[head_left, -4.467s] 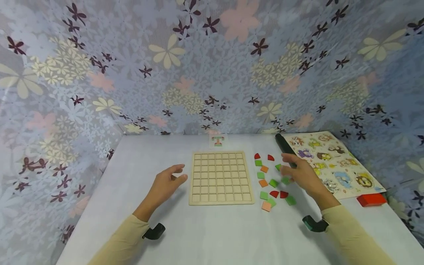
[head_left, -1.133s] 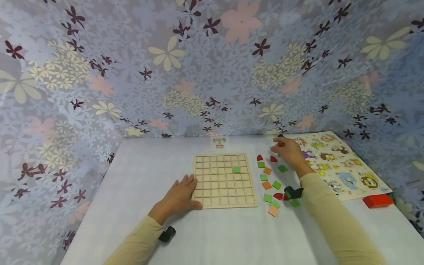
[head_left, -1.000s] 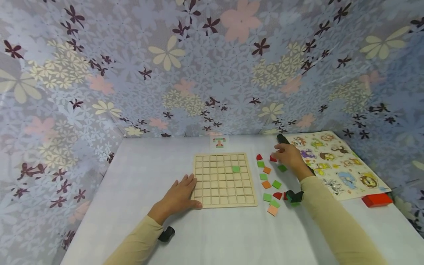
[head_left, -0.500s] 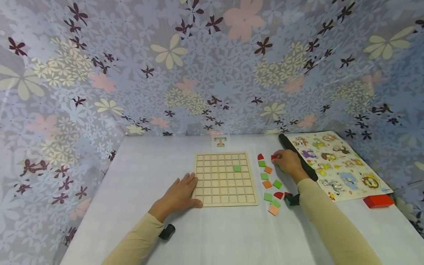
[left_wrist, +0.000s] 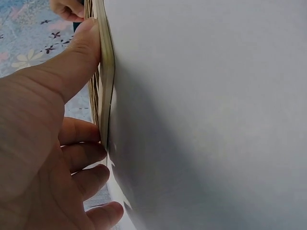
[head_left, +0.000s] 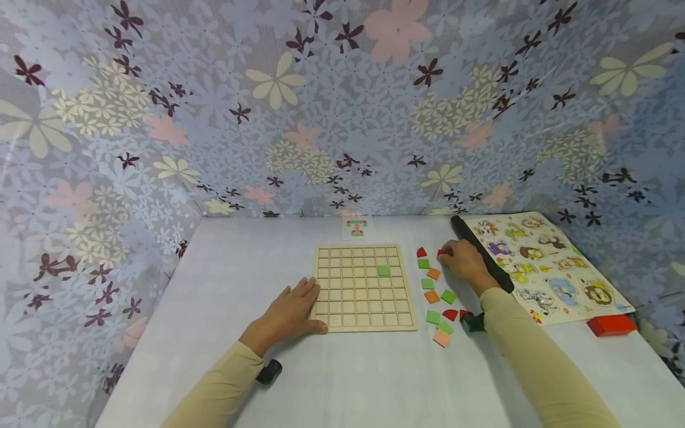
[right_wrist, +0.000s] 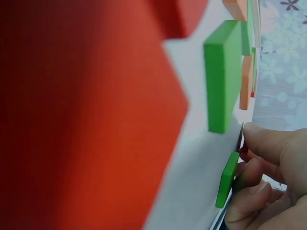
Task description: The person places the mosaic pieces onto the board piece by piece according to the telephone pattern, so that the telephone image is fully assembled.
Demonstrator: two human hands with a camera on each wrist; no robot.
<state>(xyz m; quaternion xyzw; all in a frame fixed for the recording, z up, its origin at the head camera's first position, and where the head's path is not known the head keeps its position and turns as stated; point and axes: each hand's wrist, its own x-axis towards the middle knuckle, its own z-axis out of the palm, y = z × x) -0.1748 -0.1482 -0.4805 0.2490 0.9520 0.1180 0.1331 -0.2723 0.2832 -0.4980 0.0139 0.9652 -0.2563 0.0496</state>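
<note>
My left hand [head_left: 289, 314] rests at the left side of a wooden grid board [head_left: 366, 326]. In the left wrist view its thumb lies on the rim, and the fingertips touch the board's side. One green square tile [head_left: 383, 271] sits in a cell toward the board's upper right. My right hand [head_left: 464, 261] is at the far end of the loose tiles, its thumb and finger pinching a red quarter-circle tile [head_left: 441, 252]. Only a bit of that red tile [right_wrist: 243, 150] shows between the fingertips in the right wrist view. Close to these fingers stands a green tile [right_wrist: 227, 181].
Green squares [head_left: 448, 296], orange squares [head_left: 431, 296] and red quarter-circles [head_left: 451, 315] lie right of the board. A pattern card [head_left: 356, 228] is behind it. Farther right are a black bar [head_left: 481, 252], an animal picture board [head_left: 535, 267] and a red block [head_left: 611, 325].
Since the earliest frame, a green tile has come onto the board and my left hand has settled on its edge. My right hand has lowered onto the far red tile and grasped it.
</note>
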